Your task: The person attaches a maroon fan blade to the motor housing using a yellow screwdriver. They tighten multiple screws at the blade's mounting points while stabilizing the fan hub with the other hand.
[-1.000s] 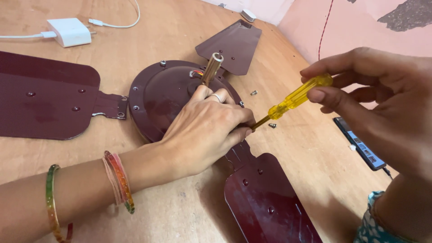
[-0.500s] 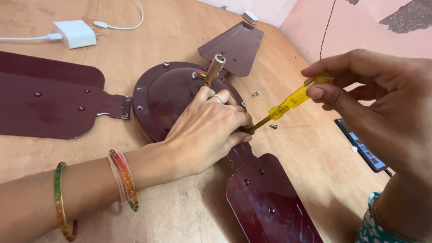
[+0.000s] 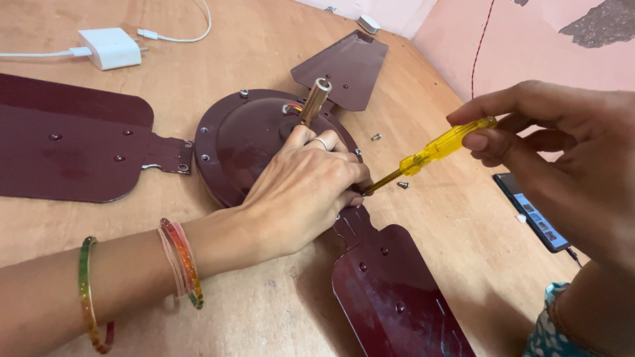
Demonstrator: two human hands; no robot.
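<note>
Resting palm-down on the round maroon metal fan motor housing (image 3: 241, 142), the left hand (image 3: 301, 192) curls its fingers at the housing's near-right rim, where the glossy maroon fan blade (image 3: 390, 291) joins it; whether those fingers pinch anything cannot be told. The right hand (image 3: 569, 165) grips the translucent yellow plastic handle of a slim screwdriver (image 3: 430, 153), whose metal tip meets that same rim beside the left fingertips. Bare wooden tabletop (image 3: 443, 225) lies open to the right, with two small loose screws (image 3: 401, 185) nearby and a dark phone (image 3: 532, 213) near the table's edge.
</note>
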